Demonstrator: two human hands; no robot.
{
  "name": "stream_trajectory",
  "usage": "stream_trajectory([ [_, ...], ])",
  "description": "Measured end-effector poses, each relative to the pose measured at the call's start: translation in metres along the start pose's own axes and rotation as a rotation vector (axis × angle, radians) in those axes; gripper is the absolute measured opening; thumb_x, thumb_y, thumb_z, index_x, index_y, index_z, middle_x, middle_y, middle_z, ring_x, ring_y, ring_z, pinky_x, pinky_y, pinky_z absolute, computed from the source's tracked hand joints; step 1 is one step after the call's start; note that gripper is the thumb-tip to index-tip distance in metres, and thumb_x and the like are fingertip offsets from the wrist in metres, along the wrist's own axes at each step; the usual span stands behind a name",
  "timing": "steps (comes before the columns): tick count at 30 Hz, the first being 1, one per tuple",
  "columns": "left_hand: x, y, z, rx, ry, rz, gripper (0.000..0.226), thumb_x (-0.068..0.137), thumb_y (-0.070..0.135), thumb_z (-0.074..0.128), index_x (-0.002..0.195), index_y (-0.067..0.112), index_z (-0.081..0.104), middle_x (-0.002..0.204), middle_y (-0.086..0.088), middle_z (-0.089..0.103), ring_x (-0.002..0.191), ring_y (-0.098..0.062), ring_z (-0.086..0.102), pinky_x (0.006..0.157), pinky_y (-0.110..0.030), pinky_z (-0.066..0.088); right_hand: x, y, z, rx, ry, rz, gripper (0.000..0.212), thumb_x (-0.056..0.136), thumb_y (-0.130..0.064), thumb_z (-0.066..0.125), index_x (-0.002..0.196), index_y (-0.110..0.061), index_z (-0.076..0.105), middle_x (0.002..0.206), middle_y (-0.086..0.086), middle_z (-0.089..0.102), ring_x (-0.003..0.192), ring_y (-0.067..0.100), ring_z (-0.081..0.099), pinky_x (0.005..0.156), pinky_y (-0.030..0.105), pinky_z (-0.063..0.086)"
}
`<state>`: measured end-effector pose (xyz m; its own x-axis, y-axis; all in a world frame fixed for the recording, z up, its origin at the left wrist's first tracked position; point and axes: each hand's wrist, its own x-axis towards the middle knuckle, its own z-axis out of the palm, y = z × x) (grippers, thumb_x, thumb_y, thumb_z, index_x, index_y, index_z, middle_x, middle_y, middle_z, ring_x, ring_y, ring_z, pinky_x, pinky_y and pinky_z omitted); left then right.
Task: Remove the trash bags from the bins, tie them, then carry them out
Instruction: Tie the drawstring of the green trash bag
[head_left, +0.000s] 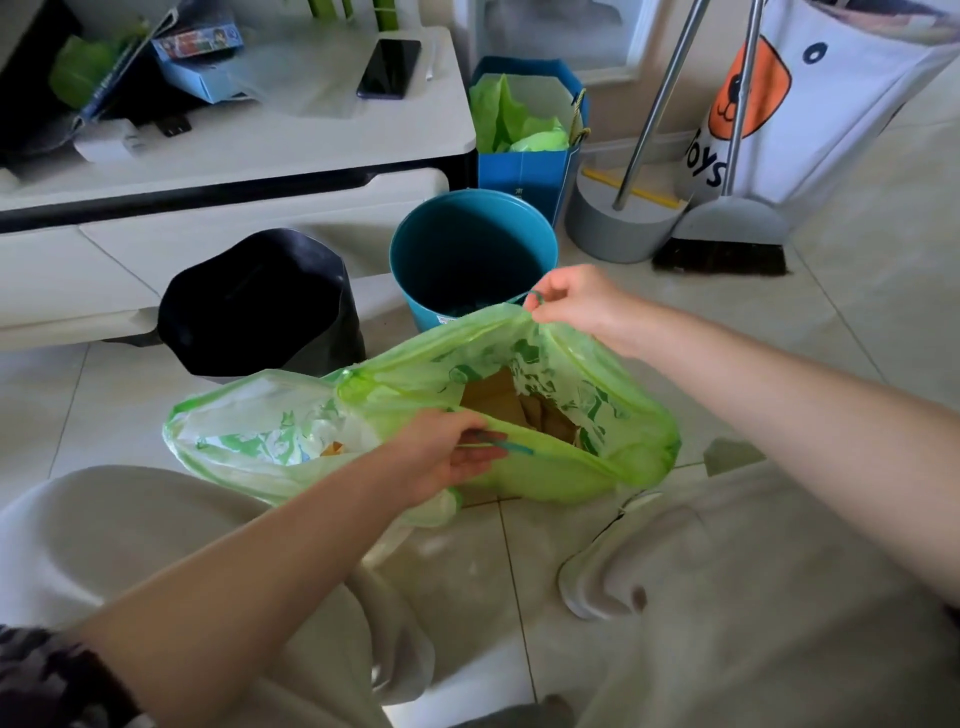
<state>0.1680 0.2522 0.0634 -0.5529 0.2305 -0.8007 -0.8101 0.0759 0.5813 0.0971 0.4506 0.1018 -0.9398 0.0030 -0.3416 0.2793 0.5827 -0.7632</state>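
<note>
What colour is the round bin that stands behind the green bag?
The round bin is teal blue, inside and outside. The head view shows it clearly.

Around the green trash bag (519, 447) we don't get much room. Right behind it the black-lined bin (260, 306) and the blue bin (470, 254) block the far side, with the white cabinet (208, 208) past those. Our knees crowd the near side. Open floor tiles (841, 322) lie to its right, broom (722, 249) further back.
</note>
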Motion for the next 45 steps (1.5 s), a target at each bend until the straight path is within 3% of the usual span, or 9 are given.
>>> stream_trajectory([
  [4, -0.017, 0.020, -0.020, 0.104, 0.015, 0.125, 0.010, 0.095, 0.011, 0.054, 0.088, 0.004, 0.059, 0.088, -0.012, 0.074, 0.085, -0.025, 0.072, 0.086, -0.038, 0.055, -0.026, -0.016, -0.015, -0.229, -0.090, -0.062, 0.012, 0.085, -0.006, 0.062, 0.095, -0.007, 0.070, 0.076, -0.006, 0.059, 0.067, 0.004, 0.051, 0.060, 0.016, 0.041],
  [7, -0.023, 0.022, -0.032, 0.147, 0.043, 0.158, 0.010, 0.094, 0.013, 0.057, 0.092, 0.004, 0.058, 0.090, -0.013, 0.074, 0.084, -0.024, 0.073, 0.079, -0.035, 0.056, -0.038, -0.009, -0.016, -0.352, -0.220, 0.013, 0.015, 0.084, -0.020, 0.067, 0.096, -0.011, 0.071, 0.091, 0.011, 0.070, 0.071, 0.013, 0.054, 0.065, 0.025, 0.044],
  [11, -0.029, 0.019, -0.035, 0.116, 0.061, 0.185, 0.011, 0.093, 0.013, 0.060, 0.090, 0.002, 0.059, 0.081, -0.013, 0.072, 0.078, -0.022, 0.073, 0.076, -0.033, 0.057, -0.041, -0.014, -0.017, -0.335, -0.087, -0.035, 0.023, 0.088, -0.025, 0.064, 0.095, -0.005, 0.070, 0.094, 0.009, 0.070, 0.075, 0.014, 0.055, 0.064, 0.024, 0.043],
  [14, -0.039, 0.031, -0.032, 0.224, 0.112, 0.315, 0.013, 0.091, 0.015, 0.062, 0.085, 0.004, 0.063, 0.078, -0.009, 0.072, 0.070, -0.016, 0.069, 0.074, -0.031, 0.056, -0.044, -0.025, -0.025, -0.195, 0.056, -0.097, 0.017, 0.089, -0.021, 0.062, 0.090, -0.007, 0.072, 0.083, -0.005, 0.069, 0.080, 0.015, 0.064, 0.070, 0.023, 0.052],
  [18, -0.062, 0.062, -0.021, 0.300, 0.134, 0.558, 0.014, 0.091, 0.017, 0.063, 0.083, 0.006, 0.067, 0.073, -0.002, 0.074, 0.072, -0.013, 0.067, 0.076, -0.030, 0.057, -0.053, -0.040, -0.042, 0.135, 0.175, -0.140, 0.013, 0.090, -0.018, 0.059, 0.088, -0.010, 0.069, 0.087, 0.000, 0.075, 0.089, 0.014, 0.070, 0.089, 0.035, 0.056],
  [25, -0.106, 0.111, -0.004, 0.200, 0.090, 0.852, 0.016, 0.094, 0.016, 0.058, 0.080, 0.009, 0.062, 0.073, -0.003, 0.070, 0.069, -0.015, 0.066, 0.066, -0.024, 0.055, -0.079, -0.082, -0.080, 0.574, 0.369, -0.338, 0.012, 0.089, -0.009, 0.057, 0.077, -0.011, 0.061, 0.071, 0.003, 0.066, 0.061, 0.016, 0.057, 0.071, 0.032, 0.052],
  [30, -0.101, 0.113, -0.004, 0.221, 0.159, 0.793, 0.012, 0.092, 0.013, 0.059, 0.087, 0.004, 0.065, 0.072, -0.004, 0.065, 0.060, -0.015, 0.060, 0.072, -0.033, 0.051, -0.089, -0.083, -0.081, 0.450, 0.309, -0.265, 0.010, 0.088, -0.009, 0.060, 0.079, -0.008, 0.064, 0.066, 0.005, 0.063, 0.058, 0.017, 0.058, 0.071, 0.036, 0.056],
  [36, -0.106, 0.107, 0.012, 0.206, 0.086, 0.862, 0.015, 0.094, 0.010, 0.056, 0.095, 0.004, 0.069, 0.084, -0.007, 0.068, 0.064, -0.012, 0.064, 0.068, -0.024, 0.055, -0.096, -0.084, -0.070, 0.394, 0.324, -0.282, 0.009, 0.090, -0.008, 0.059, 0.083, -0.007, 0.064, 0.070, 0.006, 0.068, 0.060, 0.015, 0.063, 0.066, 0.029, 0.058],
  [45, -0.088, 0.087, 0.030, 0.291, 0.079, 0.778, 0.031, 0.095, 0.000, 0.047, 0.106, 0.019, 0.069, 0.099, -0.006, 0.072, 0.074, -0.015, 0.073, 0.070, -0.025, 0.059, -0.096, -0.065, -0.028, 0.186, 0.041, -0.172, 0.011, 0.089, -0.017, 0.063, 0.089, -0.014, 0.073, 0.088, 0.009, 0.076, 0.090, 0.026, 0.071, 0.089, 0.047, 0.055],
])
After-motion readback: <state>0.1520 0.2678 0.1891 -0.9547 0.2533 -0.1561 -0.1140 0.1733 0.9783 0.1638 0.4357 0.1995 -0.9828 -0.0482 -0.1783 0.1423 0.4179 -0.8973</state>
